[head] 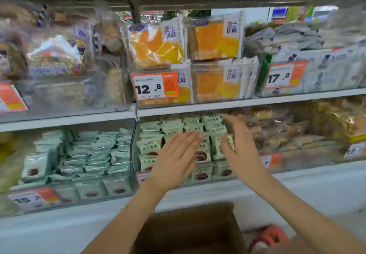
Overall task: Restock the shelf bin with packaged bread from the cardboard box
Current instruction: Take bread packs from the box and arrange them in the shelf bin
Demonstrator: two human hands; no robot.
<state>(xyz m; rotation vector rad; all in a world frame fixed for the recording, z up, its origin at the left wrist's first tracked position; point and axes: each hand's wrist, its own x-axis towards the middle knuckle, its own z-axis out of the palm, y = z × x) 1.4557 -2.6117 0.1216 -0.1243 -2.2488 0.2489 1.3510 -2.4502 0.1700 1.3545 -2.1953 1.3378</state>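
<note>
While our left hand [176, 156] and right hand [240, 151] hover flat-fingered and empty before the green bread packets [208, 135] in the mid-frame bin [210, 177], we risk toppling the loose stacks if we press unevenly, with the cardboard box [190, 232] waiting at bottom center.
</note>
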